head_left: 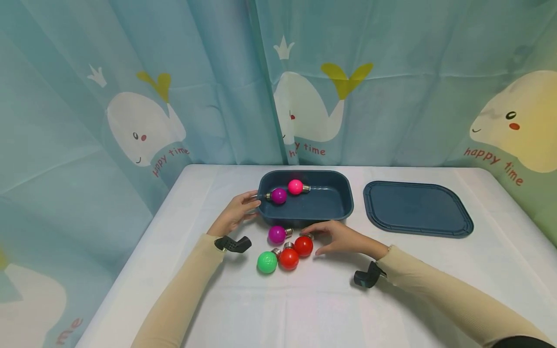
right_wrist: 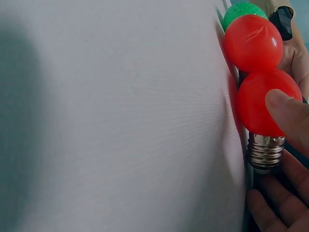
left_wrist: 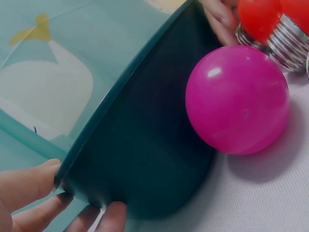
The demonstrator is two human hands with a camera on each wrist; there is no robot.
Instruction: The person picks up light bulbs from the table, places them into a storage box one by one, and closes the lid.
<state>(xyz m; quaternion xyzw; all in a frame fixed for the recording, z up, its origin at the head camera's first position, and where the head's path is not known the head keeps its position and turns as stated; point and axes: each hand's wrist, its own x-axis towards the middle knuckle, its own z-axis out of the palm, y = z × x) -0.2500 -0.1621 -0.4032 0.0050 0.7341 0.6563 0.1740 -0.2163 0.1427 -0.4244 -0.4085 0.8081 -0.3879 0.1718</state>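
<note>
Beside the left end of a dark blue plastic box, my left hand touches the rim and outer wall with extended fingers. Inside the box lie a purple light bulb, its metal base towards that hand, and a pink bulb. My right hand reaches around the nearer-right red bulb, thumb and fingers spread, fingertips by its screw base. Close by on the cloth are another red bulb, a green bulb and a second purple bulb.
A flat dark blue lid lies to the right of the box on the white tablecloth. Behind the table hangs a blue-green curtain printed with whales. Black cameras are strapped at both wrists.
</note>
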